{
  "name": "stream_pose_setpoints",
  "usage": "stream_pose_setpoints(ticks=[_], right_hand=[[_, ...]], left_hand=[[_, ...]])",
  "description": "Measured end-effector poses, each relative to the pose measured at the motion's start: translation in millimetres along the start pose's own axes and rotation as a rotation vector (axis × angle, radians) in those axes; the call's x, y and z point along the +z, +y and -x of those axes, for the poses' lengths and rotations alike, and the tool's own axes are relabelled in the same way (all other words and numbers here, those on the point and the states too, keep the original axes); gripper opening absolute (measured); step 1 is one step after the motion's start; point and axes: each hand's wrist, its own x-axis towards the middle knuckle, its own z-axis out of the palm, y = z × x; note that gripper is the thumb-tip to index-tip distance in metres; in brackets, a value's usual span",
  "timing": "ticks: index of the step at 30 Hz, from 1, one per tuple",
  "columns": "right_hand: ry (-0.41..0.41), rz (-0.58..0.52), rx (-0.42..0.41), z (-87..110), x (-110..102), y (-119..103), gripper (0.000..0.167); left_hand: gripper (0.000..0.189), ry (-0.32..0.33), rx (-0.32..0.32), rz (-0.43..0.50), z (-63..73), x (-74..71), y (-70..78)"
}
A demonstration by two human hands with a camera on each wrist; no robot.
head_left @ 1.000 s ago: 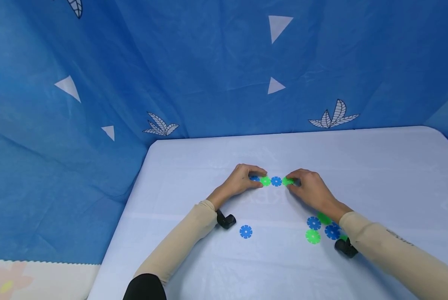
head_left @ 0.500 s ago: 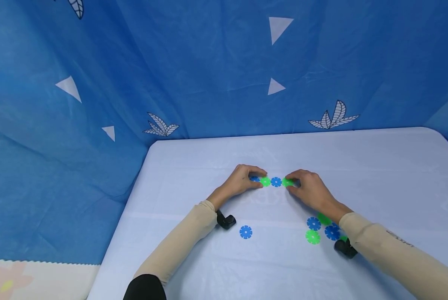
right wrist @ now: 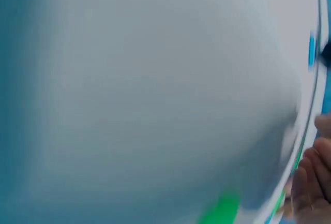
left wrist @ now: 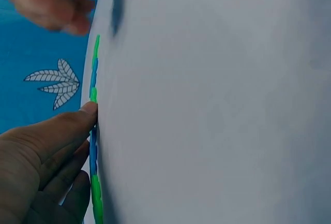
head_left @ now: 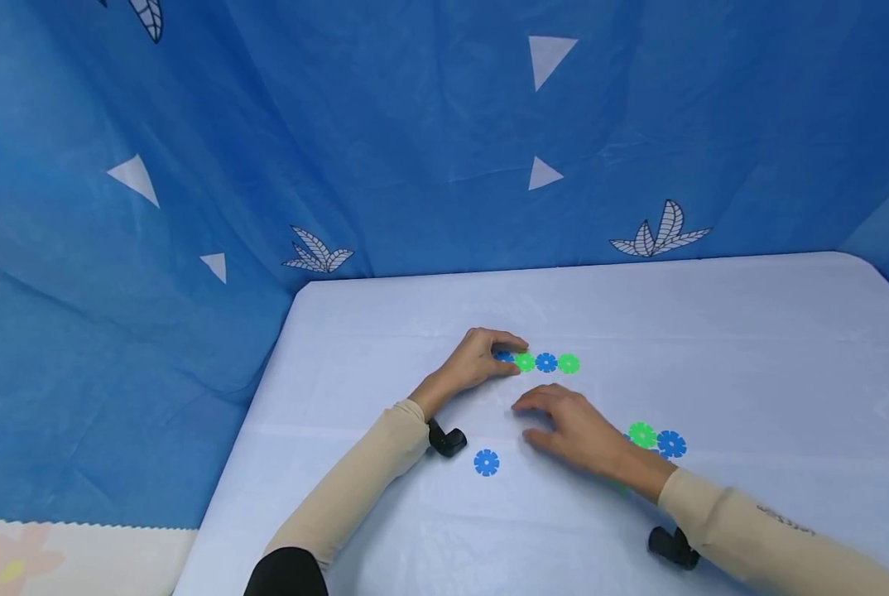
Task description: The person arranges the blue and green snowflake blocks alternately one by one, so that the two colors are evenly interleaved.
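The left hand (head_left: 474,360) pinches the left part of a row of green and blue discs (head_left: 546,362) on the far part of the white table (head_left: 407,538). The right hand (head_left: 574,426) is nearer, its thumb and fingers wide apart, holding nothing. One blue disc (head_left: 487,463) lies to its left. More discs (head_left: 671,444) lie by the right wrist, some partly hidden.

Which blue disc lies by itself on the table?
The blue disc beside the left wrist's black camera; other visible blue ones sit in the row at the left hand or the cluster.
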Motion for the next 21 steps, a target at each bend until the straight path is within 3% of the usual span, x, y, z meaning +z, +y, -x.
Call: stream_pose_setpoints(ticks=[3,6,14,21], right_hand=[[-0.109,-0.006,-0.066,4.8,14,-13,0.038],[-0.141,0.019,-0.113,7.7,25,-22,0.038],[-0.087,0.076,-0.113,9.6,36,-33,0.033],[-0.031,0.131,-0.201,8.9,40,-35,0.025]], left_hand=[[0.035,0.004,-0.002,-0.002,1.0,0.5,0.6],[0.035,0.005,0.001,-0.002,2.2,0.8,1.6],[0.035,0.008,0.013,-0.017,2.5,1.0,3.5],[0.037,-0.005,0.031,-0.052,0.8,-1.6,5.7]])
